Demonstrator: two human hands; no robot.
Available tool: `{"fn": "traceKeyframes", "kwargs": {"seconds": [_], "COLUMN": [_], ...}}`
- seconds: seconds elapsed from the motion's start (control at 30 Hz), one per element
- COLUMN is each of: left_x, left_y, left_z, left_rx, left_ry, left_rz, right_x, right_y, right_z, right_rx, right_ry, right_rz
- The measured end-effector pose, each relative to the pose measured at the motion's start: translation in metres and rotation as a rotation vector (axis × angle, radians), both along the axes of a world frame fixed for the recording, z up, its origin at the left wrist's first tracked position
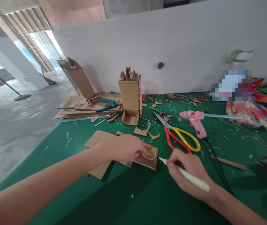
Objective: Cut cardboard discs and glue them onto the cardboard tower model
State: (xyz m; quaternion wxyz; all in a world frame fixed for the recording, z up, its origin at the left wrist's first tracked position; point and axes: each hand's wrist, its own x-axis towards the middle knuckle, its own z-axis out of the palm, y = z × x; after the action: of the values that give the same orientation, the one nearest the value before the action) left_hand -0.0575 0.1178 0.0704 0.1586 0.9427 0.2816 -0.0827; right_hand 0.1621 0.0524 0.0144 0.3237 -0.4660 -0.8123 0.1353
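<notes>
My left hand (126, 147) presses its fingertips onto a small rectangular cardboard piece (151, 163) lying on the table. A curved white line (155, 155) shows on that piece around my fingertips; whatever is under them is hidden. In my right hand (187, 170) is a white pen (193, 178), gripped near its tip, which points left and sits just off the cardboard's right edge. Beneath and beside my left hand lie larger flat cardboard pieces (100, 170). Cut scraps with curved edges (143, 130) lie just beyond my fingers.
Scissors (171, 128) with red and yellow handles lie beyond my right hand, near a pink glue gun (196, 122). An upright cardboard holder (130, 97) stands mid-table. Teal-handled pliers (106, 105) rest on stacked cardboard (70, 107) at left. A wooden stick (229, 162) lies right.
</notes>
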Motion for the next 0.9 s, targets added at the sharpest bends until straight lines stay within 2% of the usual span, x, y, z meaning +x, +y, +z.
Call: {"fn": "traceKeyframes", "kwargs": {"seconds": [0.1,0.27,0.37,0.53,0.9], "left_x": [0.002,0.000,-0.002,-0.001,-0.003], "left_y": [-0.001,-0.002,-0.001,0.001,-0.003], "left_z": [-0.002,-0.006,-0.009,-0.008,-0.011], "left_rx": [0.011,0.018,0.020,-0.016,-0.023], "left_ry": [-0.011,-0.074,-0.073,-0.072,-0.100], "left_rz": [-0.007,0.004,-0.001,-0.030,-0.032], "right_x": [0.005,-0.001,-0.012,-0.028,-0.034], "right_y": [0.005,0.003,0.001,0.003,0.006], "right_z": [0.000,-0.005,-0.005,-0.003,-0.012], "right_rx": [-0.145,-0.230,-0.162,0.017,0.033], "right_ry": [0.133,0.033,-0.103,-0.287,-0.261], "right_rz": [-0.059,0.088,0.181,0.233,0.163]}}
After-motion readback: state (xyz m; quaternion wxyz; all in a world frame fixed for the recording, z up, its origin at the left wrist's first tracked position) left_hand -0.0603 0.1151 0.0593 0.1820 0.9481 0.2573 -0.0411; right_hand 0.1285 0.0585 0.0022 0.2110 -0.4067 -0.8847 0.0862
